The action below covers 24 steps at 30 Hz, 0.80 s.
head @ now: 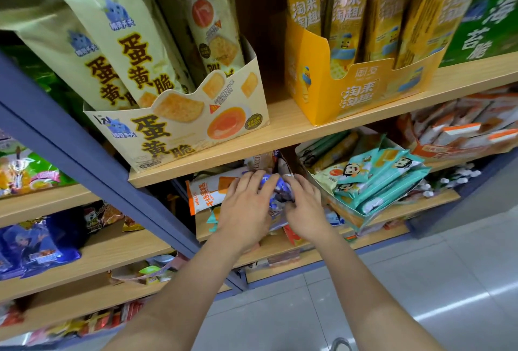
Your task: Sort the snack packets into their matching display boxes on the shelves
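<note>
Both arms reach far in under a wood shelf [280,132]. The left hand [246,205] lies on a blue packet [276,191], fingers spread and loose. The right hand [305,207] bends its fingers round the packet's right side. The packet sits in a pile, left of a teal box [372,210]. The grey floor [420,280] is near.

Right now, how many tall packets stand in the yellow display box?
4 packets in the yellow box on the upper shelf: far left, second, third, far right. More may hide behind.
</note>
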Each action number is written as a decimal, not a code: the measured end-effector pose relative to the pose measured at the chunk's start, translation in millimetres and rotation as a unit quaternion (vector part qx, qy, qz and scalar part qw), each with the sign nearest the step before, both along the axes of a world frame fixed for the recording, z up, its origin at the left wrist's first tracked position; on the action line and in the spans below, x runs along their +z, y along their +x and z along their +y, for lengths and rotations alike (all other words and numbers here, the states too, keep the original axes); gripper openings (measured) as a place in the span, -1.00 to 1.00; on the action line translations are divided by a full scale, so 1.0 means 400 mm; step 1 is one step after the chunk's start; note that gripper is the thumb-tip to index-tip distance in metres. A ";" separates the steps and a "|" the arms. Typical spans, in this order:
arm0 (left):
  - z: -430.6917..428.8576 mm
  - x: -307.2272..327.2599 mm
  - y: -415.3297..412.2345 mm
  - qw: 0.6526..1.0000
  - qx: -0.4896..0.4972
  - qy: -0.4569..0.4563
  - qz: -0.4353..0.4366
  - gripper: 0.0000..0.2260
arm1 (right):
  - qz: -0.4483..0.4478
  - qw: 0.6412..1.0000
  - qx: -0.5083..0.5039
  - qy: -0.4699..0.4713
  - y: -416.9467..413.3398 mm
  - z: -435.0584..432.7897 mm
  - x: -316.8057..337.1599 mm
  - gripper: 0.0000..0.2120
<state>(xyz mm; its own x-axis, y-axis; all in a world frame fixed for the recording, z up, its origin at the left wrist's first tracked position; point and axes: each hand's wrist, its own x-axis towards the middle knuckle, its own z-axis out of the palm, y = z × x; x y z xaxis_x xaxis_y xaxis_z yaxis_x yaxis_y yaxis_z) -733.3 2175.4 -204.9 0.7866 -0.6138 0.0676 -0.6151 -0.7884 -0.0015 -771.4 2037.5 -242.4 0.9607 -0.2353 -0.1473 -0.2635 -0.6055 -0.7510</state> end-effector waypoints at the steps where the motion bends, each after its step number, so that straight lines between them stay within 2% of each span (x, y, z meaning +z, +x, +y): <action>1: 0.000 -0.002 -0.001 1.000 0.006 0.002 -0.001 -0.31 | -0.018 1.000 -0.015 0.016 -0.011 -0.002 -0.003 -0.39; 4: -0.005 -0.005 -0.003 0.999 0.026 0.010 0.018 -0.25 | -0.083 0.990 -0.075 0.088 -0.071 -0.013 -0.012 -0.43; 7: -0.004 -0.003 -0.009 0.999 0.028 0.007 0.039 -0.13 | -0.138 0.964 -0.159 0.164 -0.143 -0.035 -0.024 -0.52; 11: 0.003 -0.007 -0.031 0.998 0.019 -0.032 0.045 -0.11 | -0.116 0.950 -0.199 0.210 -0.189 -0.079 -0.043 -0.56; 16: -0.021 0.003 -0.044 0.997 0.037 -0.044 0.053 -0.19 | -0.111 0.939 -0.191 0.262 -0.186 -0.157 -0.026 -0.59; 18: -0.045 0.019 -0.057 0.996 0.041 -0.073 0.021 -0.25 | -0.115 0.932 -0.185 0.291 -0.182 -0.206 -0.016 -0.62; 21: -0.118 0.026 -0.096 0.987 0.029 -0.148 -0.051 -0.51 | -0.110 0.925 -0.175 0.320 -0.194 -0.311 -0.018 -0.62; 24: -0.242 0.006 -0.151 0.978 -0.006 -0.196 -0.076 -0.70 | -0.109 0.926 -0.174 0.318 -0.224 -0.447 -0.019 -0.62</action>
<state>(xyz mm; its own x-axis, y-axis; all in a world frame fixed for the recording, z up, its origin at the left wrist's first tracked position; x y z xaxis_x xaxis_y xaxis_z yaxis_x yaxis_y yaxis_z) -793.8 2078.6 -202.5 0.7417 -0.5271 0.4147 -0.6412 -0.7388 0.2078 -861.2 1858.8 -250.1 0.8666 -0.4674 -0.1746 -0.1600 0.0711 -0.9846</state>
